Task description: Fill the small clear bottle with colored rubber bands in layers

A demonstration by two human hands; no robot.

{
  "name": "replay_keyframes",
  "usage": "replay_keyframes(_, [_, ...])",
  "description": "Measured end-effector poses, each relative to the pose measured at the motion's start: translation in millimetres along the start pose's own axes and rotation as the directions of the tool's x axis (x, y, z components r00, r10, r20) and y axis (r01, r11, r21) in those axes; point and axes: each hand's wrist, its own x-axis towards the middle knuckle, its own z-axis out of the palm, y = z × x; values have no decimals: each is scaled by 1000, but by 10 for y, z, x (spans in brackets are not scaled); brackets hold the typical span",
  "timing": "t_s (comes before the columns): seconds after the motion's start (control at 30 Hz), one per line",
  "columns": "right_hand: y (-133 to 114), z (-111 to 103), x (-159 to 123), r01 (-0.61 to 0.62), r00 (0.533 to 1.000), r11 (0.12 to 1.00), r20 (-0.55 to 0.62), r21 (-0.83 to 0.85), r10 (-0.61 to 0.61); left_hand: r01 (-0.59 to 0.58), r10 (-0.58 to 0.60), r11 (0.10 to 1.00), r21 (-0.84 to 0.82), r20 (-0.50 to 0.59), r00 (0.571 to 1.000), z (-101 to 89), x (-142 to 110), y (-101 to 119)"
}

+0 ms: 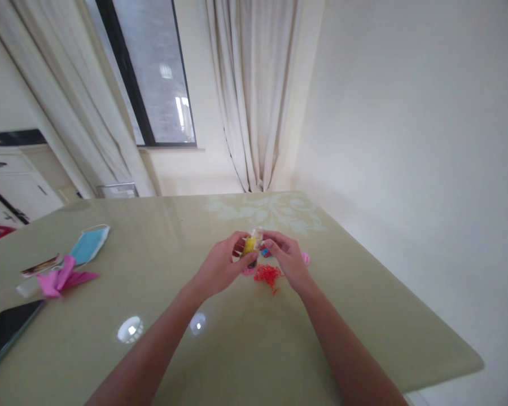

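A small clear container [251,243] with yellow and dark parts is held slightly tilted above the table. My left hand [226,262] is closed round its left and lower side, thumb across the front. At its clear upper end are the bent fingers and thumb of my right hand [287,256], closed on it from the right. A loose heap of red shredded strands [268,274] lies on the table just under the hands. Behind my right fingers a bit of something blue [265,252] shows, mostly hidden. Pink pieces [305,258] peek out beside the hands, their kind unclear.
On the left of the glossy table [161,242] lie a blue face mask [90,245], a pink folded piece [63,277], a picture card [40,266] and a dark flat device [11,330]. A wall [406,141] runs along the right side; curtains [254,96] hang behind.
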Motion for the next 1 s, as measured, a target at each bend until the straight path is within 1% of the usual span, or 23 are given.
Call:
replay_keyframes(0.03, [7,-33,14,4,1000,999,-17,-38,-4,37,-36,999,3,-88,995,-30,-55,-71])
replay_keyframes(0.1, [23,-126,41,1,999,984,-37,-177,-7,98,-99,995,-13,-228,969,-94,-176,-271])
replay_keyframes(0.13, [30,-178,50,-5,1000,961,-14,-278,1,101,-102,995,-16,-254,962,-122,-238,-388])
replay_keyframes(0.2, [38,-273,51,-3,996,871,80,-491,49,105,-106,994,-19,-295,950,-164,-357,-619])
replay_keyframes(0.27, [48,-337,27,32,980,746,166,-665,106,121,-123,992,-28,-362,924,-181,-455,-794])
replay_keyframes(0.33, [73,-365,-9,71,961,636,223,-769,162,138,-134,990,-21,-405,904,-177,-520,-884])
replay_keyframes(0.37, [94,-370,-27,83,953,597,240,-798,187,142,-134,990,-11,-413,901,-171,-540,-898])
replay_keyframes(0.4, [121,-371,-43,92,945,570,251,-817,208,142,-130,990,-1,-413,901,-163,-552,-897])
replay_keyframes(0.47, [183,-371,-64,103,939,541,261,-835,224,133,-116,991,15,-402,908,-143,-564,-871])
replay_keyframes(0.53, [236,-376,-69,104,938,544,263,-833,224,111,-92,993,27,-392,915,-118,-572,-843])
replay_keyframes(0.6, [259,-387,-59,82,932,565,264,-821,248,94,-66,994,57,-380,922,-85,-588,-836])
replay_keyframes(0.7, [222,-408,-30,58,918,569,267,-820,291,78,-22,988,136,-369,929,-29,-618,-866])
replay_keyframes(0.77, [172,-423,-12,76,926,566,269,-821,266,57,19,980,192,-371,928,0,-630,-891])
replay_keyframes(0.83, [126,-438,0,87,939,587,263,-805,221,32,64,970,242,-378,924,15,-631,-904])
replay_keyframes(1.0, [82,-432,11,89,958,696,253,-712,136,-9,137,949,316,-385,913,17,-607,-891])
